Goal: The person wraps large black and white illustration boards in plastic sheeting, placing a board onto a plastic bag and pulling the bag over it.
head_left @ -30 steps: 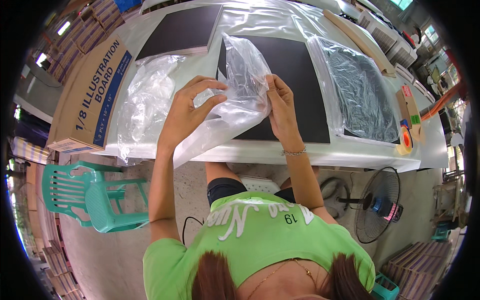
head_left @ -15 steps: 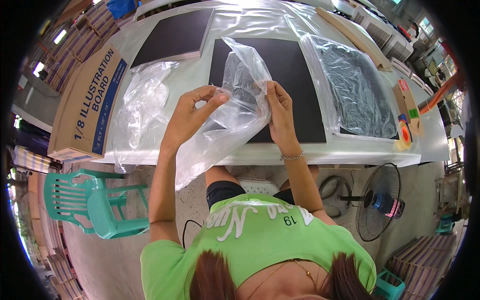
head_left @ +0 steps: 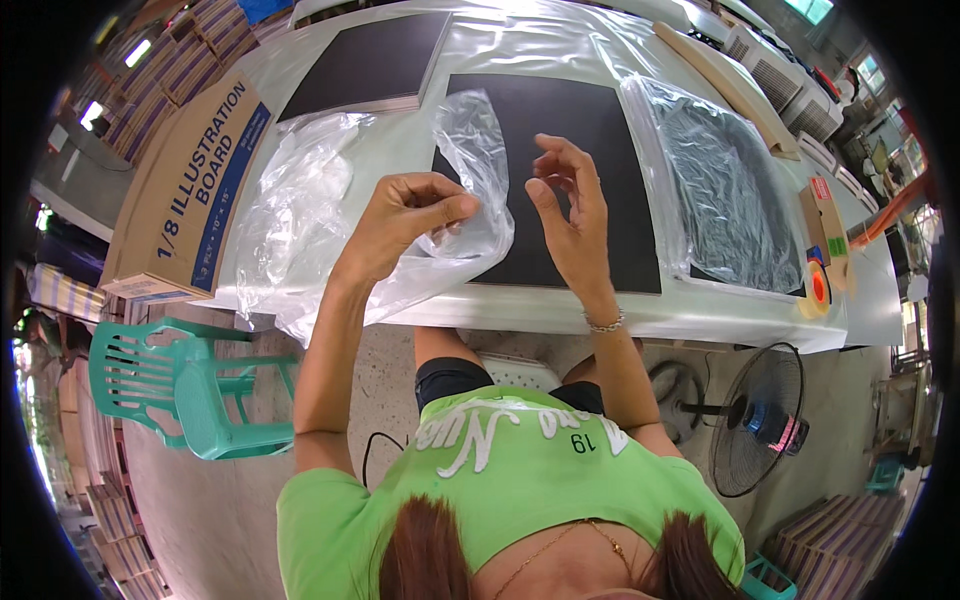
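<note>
My left hand (head_left: 408, 222) pinches the edge of a clear plastic bag (head_left: 478, 150), which hangs crumpled over the near-left part of a black board (head_left: 580, 150). To the right, my right hand (head_left: 572, 215) is raised above the same board, fingers apart and curled a little, holding nothing. More loose clear plastic (head_left: 300, 190) lies heaped at the left of the table. Farther back on the left rests a stack of black boards (head_left: 370, 60). On the right, a black board in a wrinkled clear bag (head_left: 725, 180) lies flat.
A cardboard box (head_left: 185, 190) stands at the table's left end. At the right are an orange tape roll (head_left: 818, 285), a small brown box (head_left: 825, 220) and a long brown paper roll (head_left: 725, 90). A green chair (head_left: 200, 385) and a fan (head_left: 757, 420) stand below the table.
My right hand has let go of the plastic bag and opened, moving a little right. The left hand keeps its pinch as the bag sags and shifts left.
</note>
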Demonstrator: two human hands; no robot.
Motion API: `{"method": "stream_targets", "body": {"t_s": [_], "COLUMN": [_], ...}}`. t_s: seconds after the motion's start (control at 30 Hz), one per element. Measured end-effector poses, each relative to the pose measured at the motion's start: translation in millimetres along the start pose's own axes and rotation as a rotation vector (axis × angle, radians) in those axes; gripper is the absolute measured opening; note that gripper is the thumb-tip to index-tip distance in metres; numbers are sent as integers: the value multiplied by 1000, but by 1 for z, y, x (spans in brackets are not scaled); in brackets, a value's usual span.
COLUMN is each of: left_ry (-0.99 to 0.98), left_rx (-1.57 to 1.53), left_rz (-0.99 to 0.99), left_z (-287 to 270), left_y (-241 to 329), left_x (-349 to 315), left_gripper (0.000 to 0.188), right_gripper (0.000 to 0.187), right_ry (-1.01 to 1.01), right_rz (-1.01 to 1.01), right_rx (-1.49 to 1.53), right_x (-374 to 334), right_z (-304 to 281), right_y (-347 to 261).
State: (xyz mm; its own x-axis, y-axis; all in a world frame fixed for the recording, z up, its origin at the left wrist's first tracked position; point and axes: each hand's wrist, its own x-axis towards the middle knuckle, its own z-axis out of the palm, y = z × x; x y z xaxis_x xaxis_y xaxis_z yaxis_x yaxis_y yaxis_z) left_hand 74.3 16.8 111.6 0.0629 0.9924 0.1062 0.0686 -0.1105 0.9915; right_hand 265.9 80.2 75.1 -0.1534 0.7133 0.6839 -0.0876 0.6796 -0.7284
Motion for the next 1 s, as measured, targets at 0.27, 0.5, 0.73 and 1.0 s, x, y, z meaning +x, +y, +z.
{"method": "stream_targets", "body": {"t_s": [0.27, 0.5, 0.73, 1.0], "left_ry": [-77, 27, -83, 16], "left_rx": [-179, -189, 327, 824], "left_rz": [-95, 17, 32, -137], "left_z": [6, 26, 14, -68], "left_y": [11, 6, -11, -44], "left_x": [-12, -12, -13, -26], "left_gripper": [21, 30, 39, 29], "right_gripper": [41, 18, 8, 20], "right_ry": [-431, -323, -72, 426], "right_rz": [-243, -246, -33, 285], "right_rx": [-57, -101, 99, 147], "right_x": [9, 8, 22, 14], "right_z": [0, 14, -3, -118], "right_y": [-40, -29, -12, 17]}}
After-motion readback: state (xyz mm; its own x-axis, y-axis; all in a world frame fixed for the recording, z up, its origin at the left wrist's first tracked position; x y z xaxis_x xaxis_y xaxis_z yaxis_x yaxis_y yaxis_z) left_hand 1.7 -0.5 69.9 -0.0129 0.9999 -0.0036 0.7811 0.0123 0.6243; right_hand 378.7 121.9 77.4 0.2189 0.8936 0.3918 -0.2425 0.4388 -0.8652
